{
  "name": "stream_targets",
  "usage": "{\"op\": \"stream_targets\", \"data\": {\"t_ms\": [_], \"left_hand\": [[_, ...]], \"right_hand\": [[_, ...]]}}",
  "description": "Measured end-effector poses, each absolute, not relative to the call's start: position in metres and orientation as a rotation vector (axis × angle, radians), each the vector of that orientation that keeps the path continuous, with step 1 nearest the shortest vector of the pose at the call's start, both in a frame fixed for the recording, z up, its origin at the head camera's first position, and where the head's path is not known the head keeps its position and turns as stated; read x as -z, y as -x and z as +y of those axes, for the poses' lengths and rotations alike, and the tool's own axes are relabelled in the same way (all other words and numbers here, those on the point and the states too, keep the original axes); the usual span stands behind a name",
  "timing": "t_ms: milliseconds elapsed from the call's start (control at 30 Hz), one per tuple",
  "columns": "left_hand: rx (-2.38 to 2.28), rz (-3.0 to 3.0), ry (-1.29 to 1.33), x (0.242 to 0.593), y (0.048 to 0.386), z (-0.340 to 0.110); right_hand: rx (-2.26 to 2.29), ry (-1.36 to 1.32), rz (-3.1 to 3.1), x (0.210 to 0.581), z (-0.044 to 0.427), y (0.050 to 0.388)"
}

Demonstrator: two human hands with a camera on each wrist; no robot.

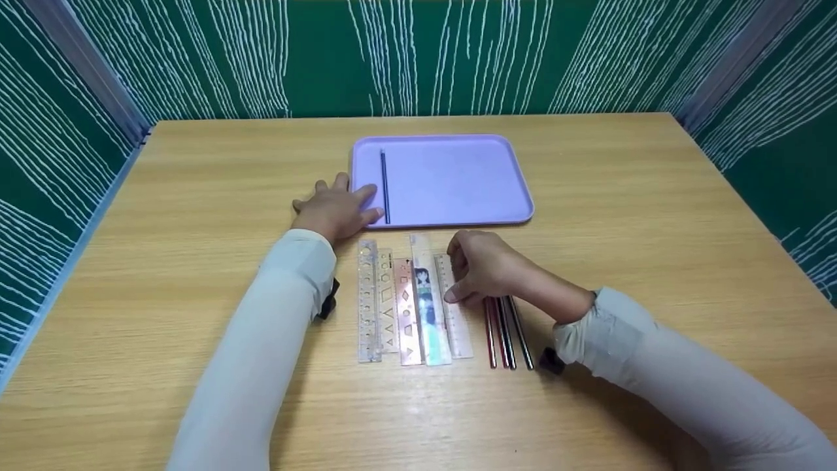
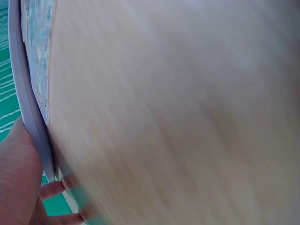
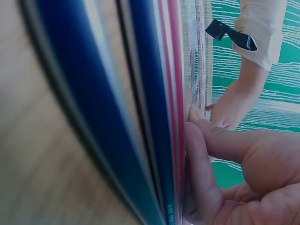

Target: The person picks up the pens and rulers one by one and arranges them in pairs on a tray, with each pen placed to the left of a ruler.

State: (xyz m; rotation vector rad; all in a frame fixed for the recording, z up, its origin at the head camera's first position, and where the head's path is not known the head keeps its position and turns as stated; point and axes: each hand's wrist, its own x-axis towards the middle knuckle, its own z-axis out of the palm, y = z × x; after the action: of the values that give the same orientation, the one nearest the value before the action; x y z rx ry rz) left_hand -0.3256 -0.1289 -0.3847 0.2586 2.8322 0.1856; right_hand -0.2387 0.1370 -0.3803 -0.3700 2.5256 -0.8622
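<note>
My left hand (image 1: 335, 208) rests on the left edge of a purple tray (image 1: 458, 219), fingers spread, its thumb near a dark pencil (image 1: 385, 190) lying in the tray. In the left wrist view, the left hand (image 2: 18, 173) lies along the tray's rim (image 2: 29, 98). My right hand (image 1: 487, 265) pinches a narrow clear ruler (image 1: 460, 333), the rightmost of several rulers laid side by side. Curled fingers and thumb of the right hand (image 3: 243, 164) show in the right wrist view. Just right of this ruler lie several red and dark pencils (image 1: 505, 337), partly hidden under the hand.
Left of the held ruler lie a wide ruler with a printed figure (image 1: 428, 314), a pink stencil ruler (image 1: 407, 320), a clear stencil ruler (image 1: 387, 307) and another clear ruler (image 1: 368, 301). They rest on a wooden table (image 1: 588, 183) in front of green patterned walls.
</note>
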Motion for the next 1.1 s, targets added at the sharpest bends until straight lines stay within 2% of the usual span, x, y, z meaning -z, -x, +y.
{"op": "stream_targets", "data": {"t_ms": [433,1100], "left_hand": [[-0.184,2.834,-0.264,0.384,0.323,-0.130],[-0.208,2.840,-0.258,0.384,0.324,-0.128]], "right_hand": [[0.665,0.501,2.585,0.376,0.135,0.248],[0.538,0.482,2.679,0.371,0.128,0.249]]}}
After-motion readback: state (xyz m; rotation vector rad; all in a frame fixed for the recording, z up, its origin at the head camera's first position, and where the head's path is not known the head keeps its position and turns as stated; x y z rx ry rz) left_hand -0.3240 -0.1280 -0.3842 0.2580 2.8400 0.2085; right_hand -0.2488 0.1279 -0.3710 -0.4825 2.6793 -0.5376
